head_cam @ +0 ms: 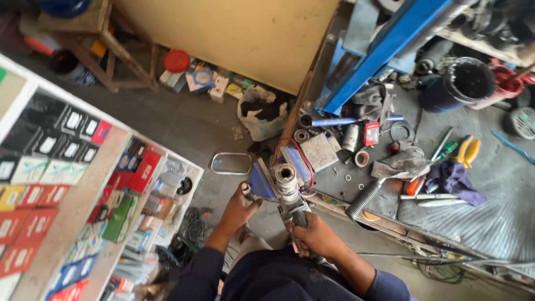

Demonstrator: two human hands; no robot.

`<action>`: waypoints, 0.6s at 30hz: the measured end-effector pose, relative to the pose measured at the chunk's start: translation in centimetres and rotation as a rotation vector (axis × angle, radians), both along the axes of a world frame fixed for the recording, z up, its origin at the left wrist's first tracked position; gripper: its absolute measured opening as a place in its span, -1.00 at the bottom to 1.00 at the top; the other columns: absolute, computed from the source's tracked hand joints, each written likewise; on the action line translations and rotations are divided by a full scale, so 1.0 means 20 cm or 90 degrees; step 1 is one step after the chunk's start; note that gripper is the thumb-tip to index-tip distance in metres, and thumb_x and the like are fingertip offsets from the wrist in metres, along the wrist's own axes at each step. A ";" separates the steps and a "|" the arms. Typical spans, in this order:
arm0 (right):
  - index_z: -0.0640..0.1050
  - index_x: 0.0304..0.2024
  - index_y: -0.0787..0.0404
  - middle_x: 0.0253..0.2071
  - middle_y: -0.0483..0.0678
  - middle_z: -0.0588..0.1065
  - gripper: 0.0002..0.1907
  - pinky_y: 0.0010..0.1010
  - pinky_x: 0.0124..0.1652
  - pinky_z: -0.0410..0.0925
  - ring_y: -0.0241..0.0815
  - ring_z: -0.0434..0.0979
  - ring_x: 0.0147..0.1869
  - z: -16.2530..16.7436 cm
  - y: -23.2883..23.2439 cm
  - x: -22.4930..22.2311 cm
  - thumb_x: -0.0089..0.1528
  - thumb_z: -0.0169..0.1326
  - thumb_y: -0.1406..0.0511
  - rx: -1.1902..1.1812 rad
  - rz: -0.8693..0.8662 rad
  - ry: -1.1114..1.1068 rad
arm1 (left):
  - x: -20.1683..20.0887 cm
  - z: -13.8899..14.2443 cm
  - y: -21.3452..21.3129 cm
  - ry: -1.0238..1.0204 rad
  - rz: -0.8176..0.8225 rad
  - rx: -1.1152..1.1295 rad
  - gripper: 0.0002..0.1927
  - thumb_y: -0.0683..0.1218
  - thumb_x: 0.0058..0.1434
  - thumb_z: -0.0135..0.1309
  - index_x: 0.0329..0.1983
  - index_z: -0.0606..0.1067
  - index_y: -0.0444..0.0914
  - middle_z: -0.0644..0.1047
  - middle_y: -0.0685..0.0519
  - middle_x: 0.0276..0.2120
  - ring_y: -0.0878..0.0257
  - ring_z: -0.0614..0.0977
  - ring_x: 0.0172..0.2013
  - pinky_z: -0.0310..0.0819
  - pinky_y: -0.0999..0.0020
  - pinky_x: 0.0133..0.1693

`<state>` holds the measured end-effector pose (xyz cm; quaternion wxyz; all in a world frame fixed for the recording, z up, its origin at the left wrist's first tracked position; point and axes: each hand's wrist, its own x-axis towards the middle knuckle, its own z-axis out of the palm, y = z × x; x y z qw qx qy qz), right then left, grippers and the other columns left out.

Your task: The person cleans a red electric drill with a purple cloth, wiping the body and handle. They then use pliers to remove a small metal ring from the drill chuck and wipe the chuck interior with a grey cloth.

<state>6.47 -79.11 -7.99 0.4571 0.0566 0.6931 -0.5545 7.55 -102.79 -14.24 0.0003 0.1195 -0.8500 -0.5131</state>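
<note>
Right grip (315, 231) closed round metal cylinder part (288, 187); left grip (239, 207) on vise handle (248, 191); red boxes (146, 170) left.

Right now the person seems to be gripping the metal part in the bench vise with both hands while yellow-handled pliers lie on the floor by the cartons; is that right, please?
Not quite. The pliers lie on the workbench, right of the vise, not on the floor. The head view shows it. The rest holds: the left hand and right hand grip the metal part.
</note>
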 end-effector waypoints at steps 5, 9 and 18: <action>0.53 -0.29 0.35 -0.63 -0.02 0.50 -0.77 -0.38 -0.60 0.29 -0.29 0.42 -0.67 0.06 -0.03 0.00 0.20 0.19 0.27 0.086 -0.008 0.059 | 0.15 -0.02 -0.20 0.014 0.011 0.170 -0.31 -0.08 0.10 0.29 0.28 0.31 -0.21 0.56 -0.06 -0.05 0.21 0.59 -0.18 0.55 0.27 -0.16; 0.56 -0.29 0.29 -0.56 0.05 0.56 -0.71 -0.29 -0.45 0.40 -0.17 0.54 -0.56 0.07 -0.01 0.03 0.17 0.18 0.16 0.197 0.025 0.106 | 0.18 -0.04 -0.29 0.021 0.076 0.193 -0.55 -0.14 0.27 0.13 0.22 0.40 -0.26 0.59 -0.02 -0.06 0.25 0.60 -0.13 0.50 0.33 -0.07; 0.58 -0.17 0.21 -0.32 0.13 0.59 -0.55 -0.07 -0.16 0.45 0.16 0.62 -0.21 0.16 0.08 0.18 0.06 0.28 0.04 0.397 -0.035 0.402 | 0.07 0.28 0.00 0.460 0.016 0.175 -0.79 -0.31 0.39 0.00 0.07 0.38 -0.36 0.46 -0.01 -0.02 0.24 0.53 -0.08 0.46 0.41 0.03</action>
